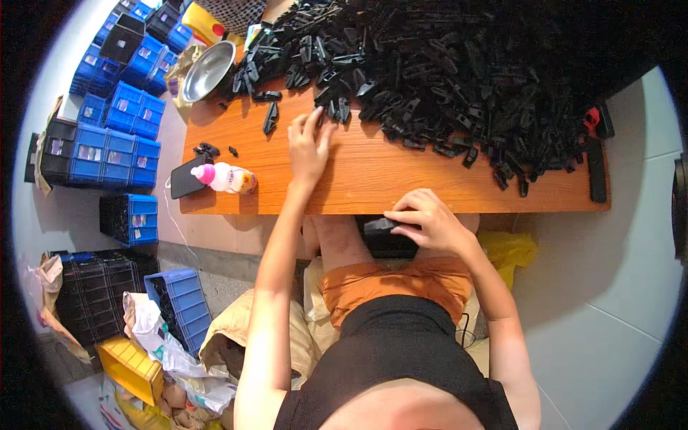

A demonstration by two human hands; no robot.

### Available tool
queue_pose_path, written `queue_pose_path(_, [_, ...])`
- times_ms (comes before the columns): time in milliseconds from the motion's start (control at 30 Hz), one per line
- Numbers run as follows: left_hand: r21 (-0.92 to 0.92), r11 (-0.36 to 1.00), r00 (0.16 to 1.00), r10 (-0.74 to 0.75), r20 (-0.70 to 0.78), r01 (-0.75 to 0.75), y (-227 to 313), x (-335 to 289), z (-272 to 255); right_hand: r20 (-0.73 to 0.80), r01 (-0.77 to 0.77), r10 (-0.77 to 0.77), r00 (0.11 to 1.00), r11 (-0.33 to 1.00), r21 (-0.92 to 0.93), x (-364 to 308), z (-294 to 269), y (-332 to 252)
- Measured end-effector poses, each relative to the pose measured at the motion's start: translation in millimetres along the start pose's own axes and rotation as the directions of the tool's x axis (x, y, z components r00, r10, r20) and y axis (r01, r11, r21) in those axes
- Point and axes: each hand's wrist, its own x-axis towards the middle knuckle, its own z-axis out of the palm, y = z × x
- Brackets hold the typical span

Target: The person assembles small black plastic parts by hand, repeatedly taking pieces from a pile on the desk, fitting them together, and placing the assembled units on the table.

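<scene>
A large heap of black plastic parts (459, 79) covers the far side of the wooden table (344, 179). At the heap's near left edge, my left hand (308, 152) reaches out with its fingers apart, the tips at a few loose parts (340, 111). Whether it touches one is hard to make out. Close to my lap, just past the table's front edge, my right hand (428, 228) is closed on a black plastic part (380, 226), pinched between thumb and fingers. Below it a dark container (394, 247) shows between my legs, partly hidden.
On the table's left stand a pink-capped bottle (233, 178), a dark phone (188, 178) and a metal bowl (209, 72). A black-handled tool (596, 168) lies at the right edge. Blue crates (111, 154) and a yellow bin (132, 369) stand on the floor at left.
</scene>
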Motion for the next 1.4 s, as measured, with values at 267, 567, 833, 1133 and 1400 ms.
queue_pose_path(267, [-0.168,0.977,0.990,-0.138,-0.033,0.130,-20.5,-2.1,8.0,-0.573,-0.525,0.333,0.749,0.825,-0.207,3.6,-26.4,42.1])
queue_pose_path(567, [0.006,0.998,0.991,-0.069,-0.118,0.070,-9.4,12.6,9.8,-0.432,-0.314,0.147,0.890,0.884,-0.345,4.9,-7.7,35.3])
queue_pose_path(833, [0.015,0.989,0.985,-0.145,-0.098,0.147,-23.7,-3.9,6.9,-0.418,-0.283,0.202,0.886,0.949,-0.140,-1.0,-4.2,35.2])
queue_pose_path(1133, [-0.270,0.960,0.979,-0.019,0.205,0.075,45.9,-66.9,-32.5,-0.436,-0.396,0.428,0.792,0.903,0.166,4.9,-2.7,18.2])
queue_pose_path(1400, [-0.395,0.916,0.956,0.053,0.288,0.068,61.7,-67.7,-19.0,-0.361,-0.261,0.322,0.875,0.943,0.208,13.0,13.9,24.1])
